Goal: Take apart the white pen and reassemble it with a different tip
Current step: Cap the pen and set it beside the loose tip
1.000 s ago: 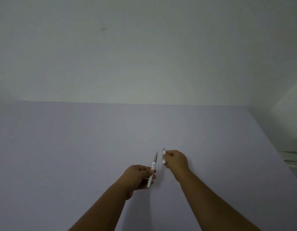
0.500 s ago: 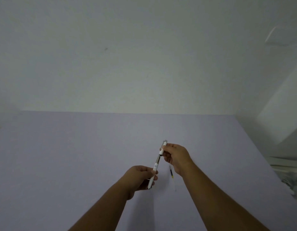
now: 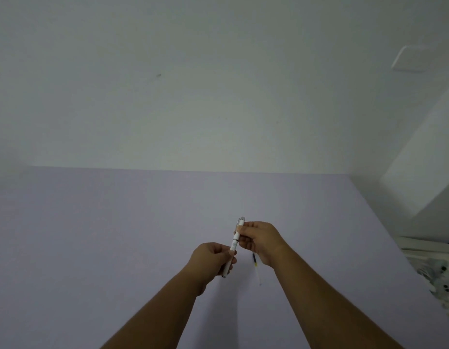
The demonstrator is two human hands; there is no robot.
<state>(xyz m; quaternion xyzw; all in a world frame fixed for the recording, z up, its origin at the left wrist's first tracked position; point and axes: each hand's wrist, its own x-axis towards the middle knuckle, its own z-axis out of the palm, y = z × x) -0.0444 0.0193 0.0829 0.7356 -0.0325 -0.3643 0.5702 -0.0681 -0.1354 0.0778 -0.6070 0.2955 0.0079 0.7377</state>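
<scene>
A white pen [image 3: 234,241] is held above the pale purple table [image 3: 117,235], tilted with its clicker end up and away from me. My left hand [image 3: 213,260] grips its lower barrel, and the tip end pokes out below my fingers. My right hand [image 3: 258,239] pinches the upper part of the pen. The two parts meet with no gap that I can see. A thin refill [image 3: 256,269] with a dark end and a clear tube lies on the table just under my right wrist.
The table reaches back to a plain white wall. Its right edge runs diagonally past a white rack [image 3: 425,250] and patterned cloth [image 3: 440,275] at the lower right.
A second ago the barrel and the upper part were held apart. My right hand brought the upper part onto the barrel, and now the two sit pushed together as one pen.
</scene>
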